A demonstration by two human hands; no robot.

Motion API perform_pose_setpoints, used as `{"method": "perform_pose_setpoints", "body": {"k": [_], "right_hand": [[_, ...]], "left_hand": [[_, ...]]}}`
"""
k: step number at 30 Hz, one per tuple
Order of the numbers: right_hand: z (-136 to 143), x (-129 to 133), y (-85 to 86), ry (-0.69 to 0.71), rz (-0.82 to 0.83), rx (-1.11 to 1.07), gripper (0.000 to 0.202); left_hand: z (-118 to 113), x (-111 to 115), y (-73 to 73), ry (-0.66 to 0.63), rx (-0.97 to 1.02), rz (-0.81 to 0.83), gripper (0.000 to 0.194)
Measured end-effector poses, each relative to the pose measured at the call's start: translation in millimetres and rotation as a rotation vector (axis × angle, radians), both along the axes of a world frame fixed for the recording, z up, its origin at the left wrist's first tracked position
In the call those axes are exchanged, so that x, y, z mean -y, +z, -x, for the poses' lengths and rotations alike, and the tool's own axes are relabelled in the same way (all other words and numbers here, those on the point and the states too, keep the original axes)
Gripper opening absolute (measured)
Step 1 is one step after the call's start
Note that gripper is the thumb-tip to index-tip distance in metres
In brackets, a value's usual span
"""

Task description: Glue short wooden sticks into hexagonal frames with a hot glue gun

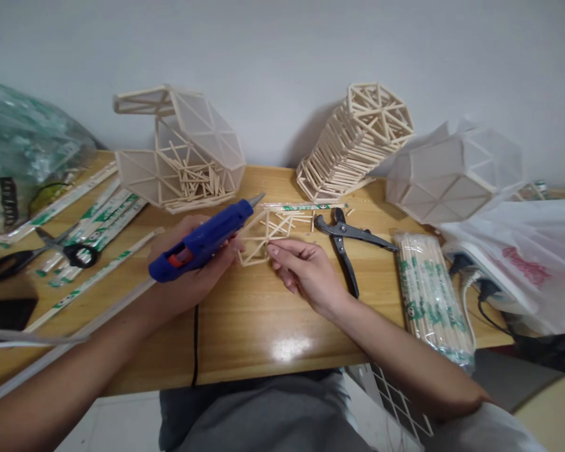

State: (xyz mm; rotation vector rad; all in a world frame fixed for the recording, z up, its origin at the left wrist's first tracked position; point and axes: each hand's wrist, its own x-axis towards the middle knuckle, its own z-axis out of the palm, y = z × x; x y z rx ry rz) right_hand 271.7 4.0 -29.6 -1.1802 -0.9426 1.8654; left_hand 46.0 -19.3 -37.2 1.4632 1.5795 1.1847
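My left hand (181,292) is closed around a blue hot glue gun (207,242), its nozzle pointing up and right. The fingertips of that hand also touch the left side of a small frame of wooden sticks (255,238), which has crossing braces. At the frame's right side, my right hand (306,270) pinches it between thumb and fingers. Short cut sticks (301,217) lie on the table just behind the frame. A black-handled cutter (343,235) lies open to the right of my right hand.
An open panelled stick structure (141,169) holding cut sticks, a stick tower (343,150) and a covered structure (452,172) stand along the wall. Scissors (42,251) and wrapped chopsticks (113,220) lie left. A chopstick pack (428,289) and power strip (494,282) are right.
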Motion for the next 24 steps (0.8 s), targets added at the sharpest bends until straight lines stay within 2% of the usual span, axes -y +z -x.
{"method": "perform_pose_setpoints", "body": {"k": [4,9,13,17,20,24], "right_hand": [[0,0,3.3,-0.098,0.055,-0.054,0.04],[1,3,-2.7,-0.137,-0.044,0.012,0.036],[3,4,-6.9,-0.143,-0.189,0.096,0.036],[5,5,-7.6,-0.152,-0.333,0.167,0.039],[3,3,-7.8,-0.154,-0.384,0.183,0.037],[-7,-9,-6.6,-0.234,-0.415,0.2,0.031]], "left_hand": [[-3,3,4.1,-0.038,-0.193,-0.146,0.022],[-10,2,18.4,-0.078,-0.262,-0.189,0.021],[-11,3,19.9,-0.062,-0.209,-0.156,0.02],[-8,3,7.7,-0.013,-0.161,-0.095,0.025],[-6,-1,0.7,0.024,-0.097,-0.07,0.026],[-6,-11,6.3,0.042,0.087,-0.097,0.026]]}}
